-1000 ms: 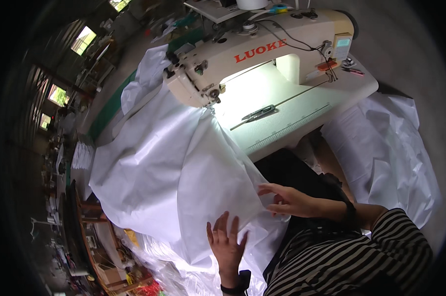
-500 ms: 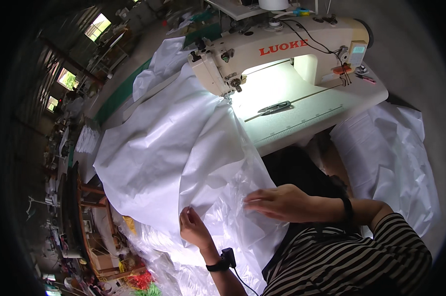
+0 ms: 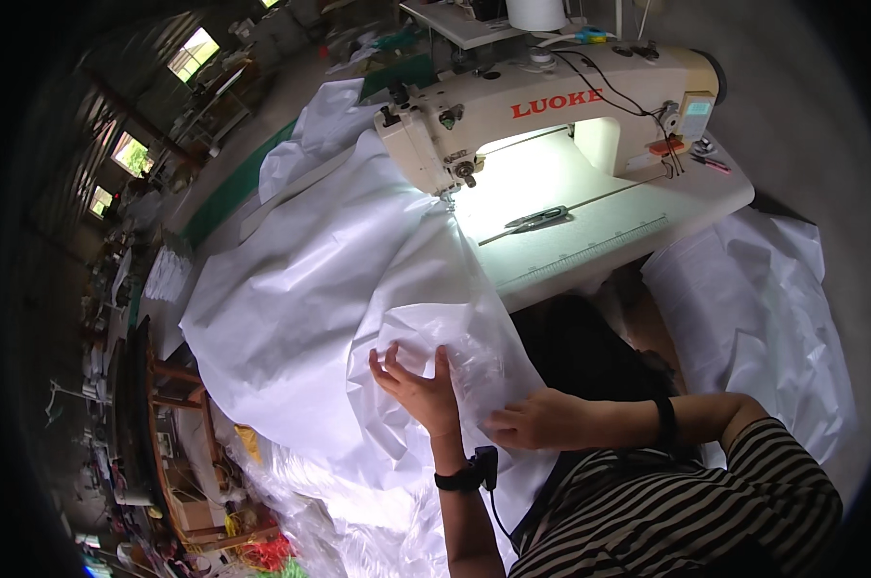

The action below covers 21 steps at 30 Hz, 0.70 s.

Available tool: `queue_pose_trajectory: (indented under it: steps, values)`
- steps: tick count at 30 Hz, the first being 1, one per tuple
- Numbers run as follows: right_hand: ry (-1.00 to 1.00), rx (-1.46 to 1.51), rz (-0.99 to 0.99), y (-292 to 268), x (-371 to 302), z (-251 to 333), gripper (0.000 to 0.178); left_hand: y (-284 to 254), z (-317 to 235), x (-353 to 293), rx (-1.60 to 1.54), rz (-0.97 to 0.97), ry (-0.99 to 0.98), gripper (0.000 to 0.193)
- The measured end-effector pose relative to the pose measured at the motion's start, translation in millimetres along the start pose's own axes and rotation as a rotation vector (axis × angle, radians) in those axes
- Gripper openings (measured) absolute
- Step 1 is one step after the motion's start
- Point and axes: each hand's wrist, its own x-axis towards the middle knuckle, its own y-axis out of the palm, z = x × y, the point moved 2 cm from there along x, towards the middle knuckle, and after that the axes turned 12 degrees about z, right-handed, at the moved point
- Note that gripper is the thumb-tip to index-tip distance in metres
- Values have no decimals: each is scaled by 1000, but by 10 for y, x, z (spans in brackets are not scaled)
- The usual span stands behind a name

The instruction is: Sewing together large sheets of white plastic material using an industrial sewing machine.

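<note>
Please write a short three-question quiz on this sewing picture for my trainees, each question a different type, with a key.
1. Choose one: where do the snips lie?
A) on the floor
B) on the flat bed of the sewing machine
C) on top of the thread cone
2. True or false: the right wrist is bare.
3. Which hand has its fingers spread over the white sheet?

Key: 1. B. 2. False: it wears a black band. 3. The left hand.
</note>
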Motion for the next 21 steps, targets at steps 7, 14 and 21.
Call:
queue_pose_trajectory:
  steps: [7,14,21]
  values:
    - [100,-119,286,310,139,-188,18,17,30,2,-11,-62,64,29]
    - [-107,238,81,-90,-224,60,16,-448,25,-273,-173,-102,95,17]
    - [-277,546,46,-200,-394,308,20,-1194,-64,-880,-581,569,-154,10]
